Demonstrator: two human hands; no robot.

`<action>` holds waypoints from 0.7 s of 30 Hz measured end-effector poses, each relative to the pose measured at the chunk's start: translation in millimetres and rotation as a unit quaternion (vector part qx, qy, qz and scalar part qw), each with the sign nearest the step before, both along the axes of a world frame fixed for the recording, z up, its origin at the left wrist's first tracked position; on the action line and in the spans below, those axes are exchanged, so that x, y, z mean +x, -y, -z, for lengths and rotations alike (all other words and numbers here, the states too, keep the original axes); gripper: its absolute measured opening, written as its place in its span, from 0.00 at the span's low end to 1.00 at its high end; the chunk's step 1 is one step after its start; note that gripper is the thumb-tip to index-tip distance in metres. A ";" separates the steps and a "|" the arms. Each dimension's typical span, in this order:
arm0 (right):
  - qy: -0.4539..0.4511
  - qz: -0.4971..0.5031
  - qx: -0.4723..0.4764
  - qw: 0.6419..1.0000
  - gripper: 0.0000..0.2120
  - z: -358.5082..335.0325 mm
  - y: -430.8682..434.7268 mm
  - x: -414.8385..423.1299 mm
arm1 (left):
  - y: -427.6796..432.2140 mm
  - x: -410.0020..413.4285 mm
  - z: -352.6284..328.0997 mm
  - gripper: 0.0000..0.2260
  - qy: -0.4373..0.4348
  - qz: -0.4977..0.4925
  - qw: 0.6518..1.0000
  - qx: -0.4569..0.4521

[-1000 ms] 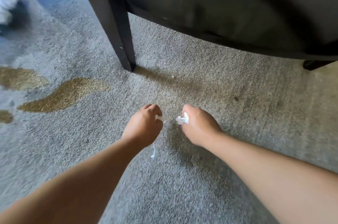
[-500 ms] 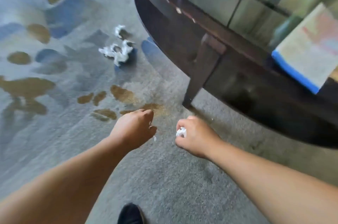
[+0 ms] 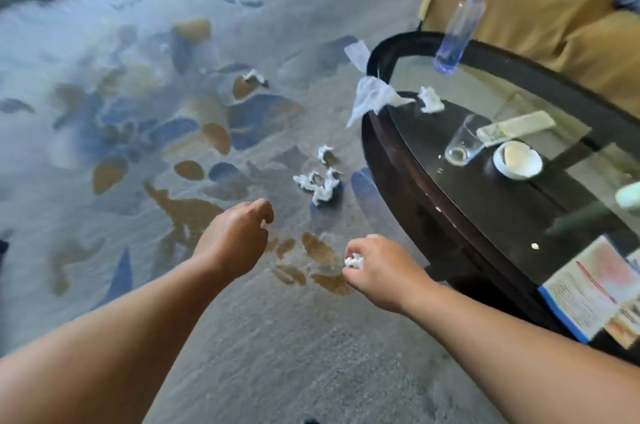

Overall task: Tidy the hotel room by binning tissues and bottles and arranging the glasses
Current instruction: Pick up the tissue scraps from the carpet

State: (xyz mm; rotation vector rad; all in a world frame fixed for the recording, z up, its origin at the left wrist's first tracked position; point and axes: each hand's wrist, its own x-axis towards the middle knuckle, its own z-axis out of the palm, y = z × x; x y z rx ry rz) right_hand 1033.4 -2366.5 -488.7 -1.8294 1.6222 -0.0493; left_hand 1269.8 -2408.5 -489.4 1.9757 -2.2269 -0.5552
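Pinching a tissue wad [image 3: 354, 261] in our right hand [image 3: 381, 271] lower center; left hand [image 3: 232, 240] curled, can't tell if it's holding anything.

2 bare forearms, in from lower left and lower right of the frame, uncovered all the way to the frame's edge. Likewise bare, near mid-frame: left hand [image 3: 235, 243] and right hand [image 3: 381, 273].

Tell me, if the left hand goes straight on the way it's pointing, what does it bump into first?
Probably the crumpled tissues on the carpet, just ahead of the left hand. Depth is hard to judge, so it might pass above them.
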 end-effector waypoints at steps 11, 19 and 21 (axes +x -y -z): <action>0.000 -0.024 0.000 1.000 0.08 -23.7 100.7 17.4 | 74.7 27.7 -40.5 0.04 0.028 -0.036 0.999 0.016; -0.019 -0.056 0.006 0.998 0.08 -23.9 183.4 6.2 | 151.0 13.3 -45.1 0.15 0.028 -0.042 0.999 0.015; -0.019 -0.058 0.009 0.998 0.10 -23.1 203.1 10.7 | 168.3 15.6 -41.8 0.16 0.034 -0.032 0.999 0.018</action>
